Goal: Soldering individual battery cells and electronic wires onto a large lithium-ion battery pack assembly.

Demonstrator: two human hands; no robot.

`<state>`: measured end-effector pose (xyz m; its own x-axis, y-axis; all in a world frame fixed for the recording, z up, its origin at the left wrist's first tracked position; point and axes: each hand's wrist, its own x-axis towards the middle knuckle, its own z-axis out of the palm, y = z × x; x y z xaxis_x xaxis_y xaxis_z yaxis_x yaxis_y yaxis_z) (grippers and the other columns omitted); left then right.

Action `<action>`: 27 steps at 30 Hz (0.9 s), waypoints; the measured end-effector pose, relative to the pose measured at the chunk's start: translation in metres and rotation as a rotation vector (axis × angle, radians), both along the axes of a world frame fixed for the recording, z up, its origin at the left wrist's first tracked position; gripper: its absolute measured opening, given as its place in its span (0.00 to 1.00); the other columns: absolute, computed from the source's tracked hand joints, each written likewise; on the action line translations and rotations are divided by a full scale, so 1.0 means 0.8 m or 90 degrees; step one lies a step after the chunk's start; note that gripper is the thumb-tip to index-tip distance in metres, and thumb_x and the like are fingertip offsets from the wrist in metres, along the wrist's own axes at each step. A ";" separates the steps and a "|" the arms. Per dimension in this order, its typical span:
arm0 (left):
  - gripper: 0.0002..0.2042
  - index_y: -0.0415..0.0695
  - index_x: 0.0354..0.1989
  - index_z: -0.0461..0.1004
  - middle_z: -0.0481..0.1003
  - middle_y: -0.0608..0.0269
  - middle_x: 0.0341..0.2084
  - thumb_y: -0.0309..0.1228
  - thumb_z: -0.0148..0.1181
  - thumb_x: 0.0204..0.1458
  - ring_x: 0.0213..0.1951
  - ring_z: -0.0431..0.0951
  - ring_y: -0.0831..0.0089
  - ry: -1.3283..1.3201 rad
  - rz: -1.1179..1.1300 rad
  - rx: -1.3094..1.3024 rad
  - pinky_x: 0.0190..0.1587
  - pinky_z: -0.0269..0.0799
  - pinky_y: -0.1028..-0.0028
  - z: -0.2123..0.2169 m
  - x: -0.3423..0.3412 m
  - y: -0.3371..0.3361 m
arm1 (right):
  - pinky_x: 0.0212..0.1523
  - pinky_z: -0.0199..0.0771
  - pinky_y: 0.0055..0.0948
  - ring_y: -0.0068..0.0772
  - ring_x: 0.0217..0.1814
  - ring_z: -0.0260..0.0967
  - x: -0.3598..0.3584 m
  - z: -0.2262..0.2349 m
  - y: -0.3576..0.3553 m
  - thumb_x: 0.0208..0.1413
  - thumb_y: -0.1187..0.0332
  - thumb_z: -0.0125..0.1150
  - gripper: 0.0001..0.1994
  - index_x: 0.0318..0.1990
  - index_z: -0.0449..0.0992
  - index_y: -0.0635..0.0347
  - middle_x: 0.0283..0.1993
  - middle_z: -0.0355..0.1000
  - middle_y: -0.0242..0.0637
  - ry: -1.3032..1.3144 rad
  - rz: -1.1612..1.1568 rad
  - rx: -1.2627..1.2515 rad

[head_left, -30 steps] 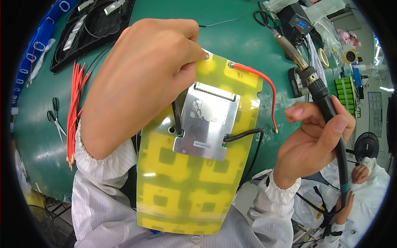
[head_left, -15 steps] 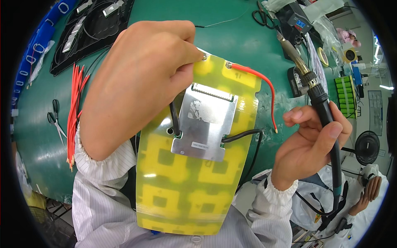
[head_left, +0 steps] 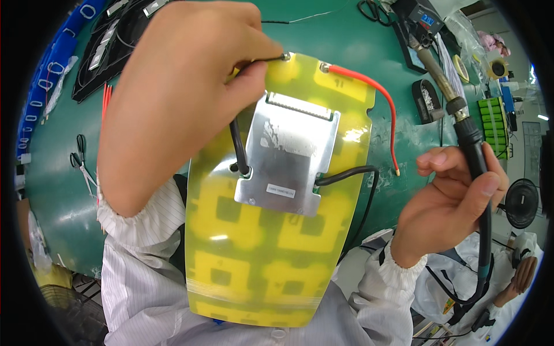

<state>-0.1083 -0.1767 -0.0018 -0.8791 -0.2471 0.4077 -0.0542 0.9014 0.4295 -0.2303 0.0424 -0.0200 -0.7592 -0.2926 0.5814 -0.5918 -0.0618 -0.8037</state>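
A battery pack in yellow-green wrap [head_left: 216, 266] leans against my front, with a silver metal plate [head_left: 283, 153] on its face. My left hand [head_left: 182, 92] is closed in a pinch on a black wire [head_left: 237, 151] coming from the plate's left side. The wire's end meets a small solder joint [head_left: 285, 56] at the pack's top edge. From a second joint beside it, a red wire [head_left: 381, 92] curves down to the right. Off to the right, my right hand [head_left: 456, 193] grips a soldering iron [head_left: 478, 167] by its black handle, tip pointing up and away from the pack.
Scissors [head_left: 83, 164] and red wires [head_left: 107, 101] lie on the green table [head_left: 55, 190] at left, near a black tray [head_left: 124, 49]. A soldering station [head_left: 424, 20], a small black box [head_left: 427, 101] and green cells [head_left: 492, 127] are at right. Another person's hand [head_left: 522, 277] shows lower right.
The pack's top and my left hand sit higher in the view; the black wire's end now shows past my fingertips at the joint. The soldering iron and right hand have shifted right.
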 end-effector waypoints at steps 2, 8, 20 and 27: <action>0.14 0.36 0.42 0.80 0.71 0.64 0.22 0.16 0.58 0.45 0.23 0.70 0.75 -0.011 -0.006 -0.026 0.28 0.66 0.77 -0.001 0.006 -0.003 | 0.28 0.70 0.30 0.35 0.27 0.70 0.007 -0.001 0.009 0.71 0.52 0.35 0.25 0.53 0.62 0.71 0.28 0.72 0.44 0.001 0.008 0.005; 0.16 0.42 0.52 0.78 0.76 0.65 0.27 0.23 0.60 0.53 0.31 0.75 0.76 -0.086 0.058 -0.006 0.38 0.71 0.77 0.006 0.017 -0.004 | 0.31 0.66 0.29 0.33 0.30 0.68 -0.006 -0.013 0.031 0.71 0.50 0.34 0.28 0.54 0.65 0.72 0.29 0.71 0.42 -0.049 0.022 -0.028; 0.15 0.37 0.55 0.71 0.74 0.59 0.45 0.32 0.51 0.65 0.51 0.74 0.66 0.296 0.039 0.324 0.62 0.63 0.66 -0.024 0.122 -0.039 | 0.28 0.71 0.28 0.32 0.26 0.70 -0.047 -0.050 0.088 0.71 0.52 0.33 0.26 0.53 0.64 0.72 0.28 0.72 0.44 -0.068 -0.071 -0.075; 0.06 0.45 0.40 0.64 0.58 0.70 0.26 0.33 0.46 0.68 0.30 0.62 0.79 0.525 0.009 1.060 0.37 0.61 0.75 -0.034 0.258 0.036 | 0.27 0.70 0.22 0.29 0.26 0.74 -0.133 -0.047 0.119 0.67 0.63 0.52 0.12 0.46 0.67 0.64 0.29 0.75 0.42 -0.155 -0.078 -0.096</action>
